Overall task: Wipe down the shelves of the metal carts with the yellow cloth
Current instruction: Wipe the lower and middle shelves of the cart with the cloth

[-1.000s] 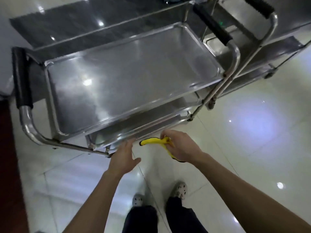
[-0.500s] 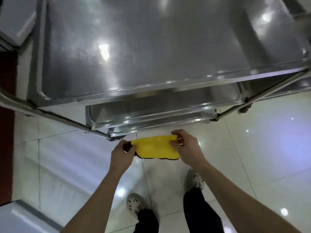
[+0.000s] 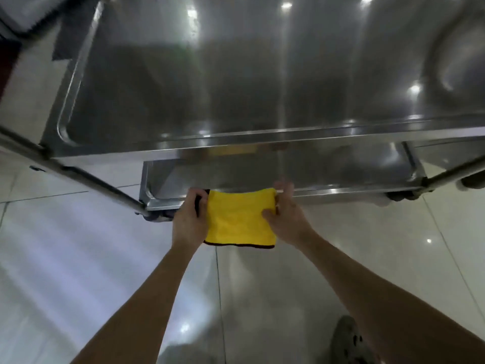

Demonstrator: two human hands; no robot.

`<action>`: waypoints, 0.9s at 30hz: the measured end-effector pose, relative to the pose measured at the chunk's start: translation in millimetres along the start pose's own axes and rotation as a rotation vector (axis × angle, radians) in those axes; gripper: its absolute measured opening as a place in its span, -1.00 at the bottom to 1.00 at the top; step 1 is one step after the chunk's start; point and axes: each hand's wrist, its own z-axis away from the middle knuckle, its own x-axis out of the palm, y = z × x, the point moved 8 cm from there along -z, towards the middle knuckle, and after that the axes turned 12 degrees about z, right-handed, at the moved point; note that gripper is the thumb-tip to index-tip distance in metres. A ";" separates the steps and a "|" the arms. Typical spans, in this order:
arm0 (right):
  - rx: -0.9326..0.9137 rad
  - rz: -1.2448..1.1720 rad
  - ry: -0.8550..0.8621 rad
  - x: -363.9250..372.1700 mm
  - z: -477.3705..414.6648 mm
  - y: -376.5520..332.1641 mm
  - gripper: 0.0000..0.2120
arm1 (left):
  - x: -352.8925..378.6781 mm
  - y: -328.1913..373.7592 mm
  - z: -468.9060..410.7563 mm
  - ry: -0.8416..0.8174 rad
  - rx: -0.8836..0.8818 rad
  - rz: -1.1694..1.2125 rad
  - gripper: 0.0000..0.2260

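Pinching yellow cloth (image 3: 240, 218) taut, both hands, before steel cart shelf (image 3: 262, 80); glossy tile floor (image 3: 78, 258).

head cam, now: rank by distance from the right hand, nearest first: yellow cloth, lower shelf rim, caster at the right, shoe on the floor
1. yellow cloth: held in the right hand, on its left side.
2. lower shelf rim: just above the fingers.
3. caster: far right, under the cart.
4. shoe: bottom of frame, on the floor.
Caster and shoe are a close call.
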 end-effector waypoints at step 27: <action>-0.295 0.892 0.285 157.2 -144.0 -54.9 -0.19 | -167.5 -125.3 -109.5 0.292 -0.086 0.496 -0.44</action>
